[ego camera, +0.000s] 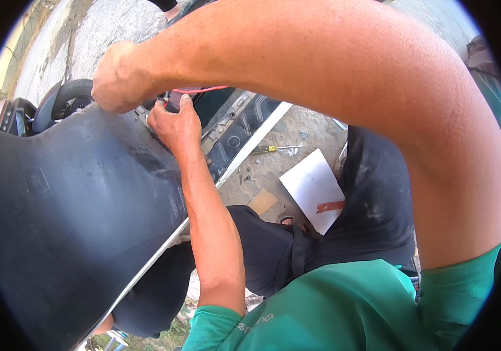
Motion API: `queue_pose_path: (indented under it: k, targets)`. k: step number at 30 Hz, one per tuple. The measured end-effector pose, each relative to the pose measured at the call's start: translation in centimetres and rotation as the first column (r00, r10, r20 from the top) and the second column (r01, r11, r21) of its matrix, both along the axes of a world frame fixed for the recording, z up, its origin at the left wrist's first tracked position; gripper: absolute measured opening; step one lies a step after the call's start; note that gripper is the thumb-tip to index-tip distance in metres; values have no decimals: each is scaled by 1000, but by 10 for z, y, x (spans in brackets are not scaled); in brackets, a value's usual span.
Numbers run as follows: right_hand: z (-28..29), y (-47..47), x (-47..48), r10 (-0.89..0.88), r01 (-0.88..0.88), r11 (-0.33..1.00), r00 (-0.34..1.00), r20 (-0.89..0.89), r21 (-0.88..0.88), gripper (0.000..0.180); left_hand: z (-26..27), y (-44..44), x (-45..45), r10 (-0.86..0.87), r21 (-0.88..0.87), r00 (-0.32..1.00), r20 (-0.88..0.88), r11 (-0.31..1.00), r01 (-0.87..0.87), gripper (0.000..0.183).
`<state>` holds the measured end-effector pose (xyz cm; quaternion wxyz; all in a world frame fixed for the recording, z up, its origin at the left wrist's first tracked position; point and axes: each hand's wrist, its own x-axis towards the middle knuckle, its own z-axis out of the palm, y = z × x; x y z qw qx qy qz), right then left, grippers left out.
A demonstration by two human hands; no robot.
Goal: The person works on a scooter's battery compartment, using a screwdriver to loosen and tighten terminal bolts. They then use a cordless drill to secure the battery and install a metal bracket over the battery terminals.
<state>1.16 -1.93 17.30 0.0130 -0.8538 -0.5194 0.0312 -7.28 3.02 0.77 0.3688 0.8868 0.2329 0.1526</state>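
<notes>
My left hand (pixel 178 125) reaches into an opening in the body of what looks like a scooter. Its thumb and fingertips are at a dark block (pixel 173 102) with a thin wire by it, but whether they grip anything is unclear. A red wire (pixel 208 89) runs beside the thumb, partly under my right forearm. Closed like a fist, my right hand (pixel 118 79) is above and left of the left one; its fingertips and anything in them are hidden. Below both hands spreads a large dark grey panel (pixel 88 184). A white trim edge (pixel 250 142) borders the bodywork.
On the concrete ground lie a yellow-handled screwdriver (pixel 265 149), several small screws (pixel 245 177), a cardboard piece (pixel 263 202) and a white sheet (pixel 309 184) with a reddish strip (pixel 330 206). A black tyre (pixel 72 94) is at upper left. Part of another person (pixel 173 11) shows at the top.
</notes>
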Motion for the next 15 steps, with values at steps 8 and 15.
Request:
queue_pose_path:
  k: [8,15]
  targets:
    - [-4,32,20,103,-99,993,992,72,-58,36,-18,7,-5,-15,170,993,118,985,-5,55]
    - [5,20,31,26,-26,1000,995,-97,4,42,-7,2,-10,20,162,996,90,986,-34,57]
